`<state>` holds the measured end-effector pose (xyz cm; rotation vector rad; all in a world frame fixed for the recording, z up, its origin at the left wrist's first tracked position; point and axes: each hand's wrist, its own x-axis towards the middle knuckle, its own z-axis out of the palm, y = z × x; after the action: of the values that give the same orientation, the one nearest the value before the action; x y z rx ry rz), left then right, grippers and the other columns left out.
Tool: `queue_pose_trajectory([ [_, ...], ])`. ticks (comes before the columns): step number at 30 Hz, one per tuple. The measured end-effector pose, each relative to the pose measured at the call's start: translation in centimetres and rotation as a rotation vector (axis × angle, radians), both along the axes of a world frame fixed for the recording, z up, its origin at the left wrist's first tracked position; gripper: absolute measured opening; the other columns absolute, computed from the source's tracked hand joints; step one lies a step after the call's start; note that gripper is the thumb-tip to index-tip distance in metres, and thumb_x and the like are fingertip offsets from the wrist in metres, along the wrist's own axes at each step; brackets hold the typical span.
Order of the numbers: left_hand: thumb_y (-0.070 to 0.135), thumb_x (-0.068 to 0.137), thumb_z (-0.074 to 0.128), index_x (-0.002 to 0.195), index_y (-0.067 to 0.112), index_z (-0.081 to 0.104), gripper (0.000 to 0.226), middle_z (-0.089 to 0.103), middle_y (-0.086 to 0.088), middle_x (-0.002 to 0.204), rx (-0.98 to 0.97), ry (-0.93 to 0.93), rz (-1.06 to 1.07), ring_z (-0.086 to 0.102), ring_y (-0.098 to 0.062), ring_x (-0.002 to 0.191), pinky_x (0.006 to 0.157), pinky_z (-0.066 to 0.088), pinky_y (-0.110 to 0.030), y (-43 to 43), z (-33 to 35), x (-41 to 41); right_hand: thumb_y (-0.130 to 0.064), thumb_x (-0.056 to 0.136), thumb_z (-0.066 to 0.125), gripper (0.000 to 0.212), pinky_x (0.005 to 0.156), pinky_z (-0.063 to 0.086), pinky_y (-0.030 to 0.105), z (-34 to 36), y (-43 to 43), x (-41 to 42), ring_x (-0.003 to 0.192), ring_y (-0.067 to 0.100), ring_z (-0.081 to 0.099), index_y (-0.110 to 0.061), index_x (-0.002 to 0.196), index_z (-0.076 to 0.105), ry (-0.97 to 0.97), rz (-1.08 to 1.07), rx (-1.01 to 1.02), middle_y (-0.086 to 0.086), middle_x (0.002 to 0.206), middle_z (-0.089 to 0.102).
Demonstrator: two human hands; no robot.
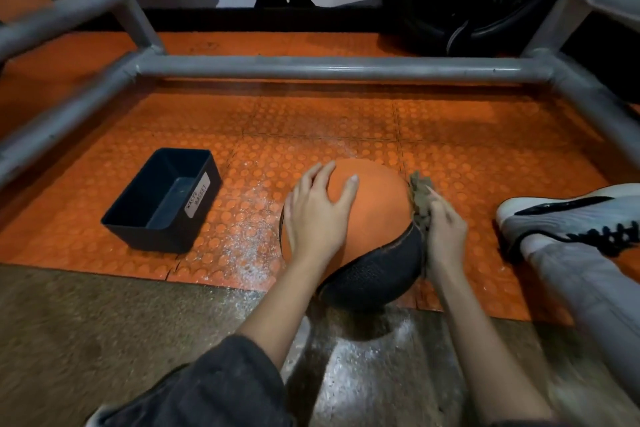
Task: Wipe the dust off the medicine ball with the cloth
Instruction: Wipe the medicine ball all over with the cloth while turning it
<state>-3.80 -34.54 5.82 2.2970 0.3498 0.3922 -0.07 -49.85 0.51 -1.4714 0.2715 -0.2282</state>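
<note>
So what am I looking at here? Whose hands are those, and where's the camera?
There is no machine here, just a person. The one picture comes from a camera worn on their head, looking down, so you see their own two arms. The left hand rests open on top of the ball, which is orange and black. The right hand holds a brownish cloth against the ball's right side. The ball sits at the edge of an orange dotted mat, with white dust scattered around it. On the left stands a black bin labelled waste basket. On the right is a white shoe, and a grey pipe frame runs behind.
</note>
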Motion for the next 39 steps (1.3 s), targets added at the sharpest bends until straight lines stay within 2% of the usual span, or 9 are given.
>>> queue_pose_trajectory([
  [2, 0.054, 0.093, 0.042, 0.138, 0.03, 0.045, 0.05, 0.039, 0.007, 0.145, 0.0, 0.008, 0.007, 0.035, -0.015, 0.133, 0.112, 0.024, -0.042, 0.0, 0.2, 0.5, -0.021, 0.098, 0.046, 0.031, 0.099, 0.03, 0.012, -0.4, 2.2, -4.5, 0.129, 0.008, 0.036, -0.018, 0.127, 0.057, -0.121, -0.109, -0.135, -0.002, 0.14, 0.043],
  [7, 0.058, 0.09, 0.045, 0.136, 0.03, 0.047, 0.054, 0.04, 0.007, 0.145, 0.033, 0.023, -0.011, 0.034, -0.015, 0.134, 0.112, 0.022, -0.042, -0.8, 0.6, 1.2, -0.049, 0.097, 0.035, 0.04, 0.115, 0.012, 0.034, -4.4, 8.2, -11.5, 0.144, 0.008, 0.006, -0.04, 0.136, 0.039, -0.365, -0.172, -0.545, -0.015, 0.155, 0.017],
  [14, 0.069, 0.075, 0.05, 0.133, 0.035, 0.049, 0.068, 0.04, 0.015, 0.144, 0.099, -0.063, -0.06, 0.032, -0.012, 0.135, 0.113, 0.021, -0.042, -1.7, 0.0, 0.5, -0.041, 0.087, 0.045, 0.047, 0.105, 0.025, 0.019, -2.8, 2.7, -5.9, 0.119, 0.025, 0.038, -0.006, 0.115, 0.062, -0.301, -0.297, -0.315, 0.014, 0.123, 0.041],
  [18, 0.074, 0.067, 0.045, 0.134, 0.036, 0.047, 0.077, 0.039, 0.015, 0.143, 0.11, -0.06, -0.021, 0.032, -0.01, 0.133, 0.112, 0.023, -0.044, -1.8, -0.2, 0.2, -0.031, 0.095, 0.053, 0.028, 0.098, 0.046, 0.035, -2.7, -1.5, -0.3, 0.113, 0.027, 0.055, -0.013, 0.113, 0.064, 0.001, -0.085, 0.101, 0.015, 0.119, 0.056],
  [22, 0.079, 0.063, 0.046, 0.136, 0.037, 0.044, 0.084, 0.036, 0.013, 0.144, 0.155, -0.054, 0.047, 0.029, -0.012, 0.134, 0.113, 0.02, -0.042, -2.7, -0.6, -0.3, -0.013, 0.094, 0.053, 0.018, 0.101, 0.043, 0.046, -0.9, -1.5, -0.6, 0.111, 0.025, 0.056, -0.026, 0.101, 0.063, -0.044, -0.104, -0.056, 0.005, 0.113, 0.059],
  [27, 0.076, 0.067, 0.047, 0.136, 0.032, 0.044, 0.082, 0.037, 0.01, 0.144, 0.176, -0.081, 0.06, 0.03, -0.012, 0.135, 0.114, 0.016, -0.041, -3.5, -0.7, -0.4, -0.032, 0.089, 0.049, 0.023, 0.085, 0.034, 0.023, 0.0, 1.8, -5.8, 0.093, 0.012, 0.047, -0.022, 0.102, 0.064, -0.38, -0.259, -0.428, -0.013, 0.093, 0.05],
  [30, 0.076, 0.067, 0.047, 0.138, 0.032, 0.042, 0.084, 0.034, 0.01, 0.145, 0.185, -0.079, 0.043, 0.026, -0.012, 0.136, 0.115, 0.015, -0.042, -3.7, -0.7, -0.7, -0.022, 0.093, 0.053, 0.011, 0.09, 0.04, 0.026, -1.2, 0.2, -4.1, 0.1, 0.017, 0.053, -0.02, 0.1, 0.061, -0.314, -0.289, -0.239, -0.013, 0.097, 0.053],
  [35, 0.074, 0.068, 0.046, 0.138, 0.032, 0.041, 0.081, 0.035, 0.009, 0.145, 0.165, -0.073, 0.092, 0.026, -0.013, 0.136, 0.114, 0.015, -0.042, -3.9, -0.7, -0.9, -0.01, 0.098, 0.048, 0.016, 0.075, 0.049, 0.032, -4.0, -2.3, -1.5, 0.105, 0.033, 0.061, -0.007, 0.105, 0.063, 0.204, -0.176, 0.21, 0.02, 0.114, 0.064],
  [39, 0.075, 0.068, 0.045, 0.138, 0.032, 0.042, 0.083, 0.036, 0.008, 0.145, 0.151, -0.067, 0.16, 0.026, -0.013, 0.136, 0.115, 0.014, -0.041, -4.4, -0.7, -1.0, -0.009, 0.096, 0.05, 0.014, 0.092, 0.048, 0.036, -1.9, -0.8, -2.5, 0.103, 0.024, 0.059, -0.013, 0.098, 0.063, 0.074, -0.27, 0.062, 0.002, 0.101, 0.061],
])
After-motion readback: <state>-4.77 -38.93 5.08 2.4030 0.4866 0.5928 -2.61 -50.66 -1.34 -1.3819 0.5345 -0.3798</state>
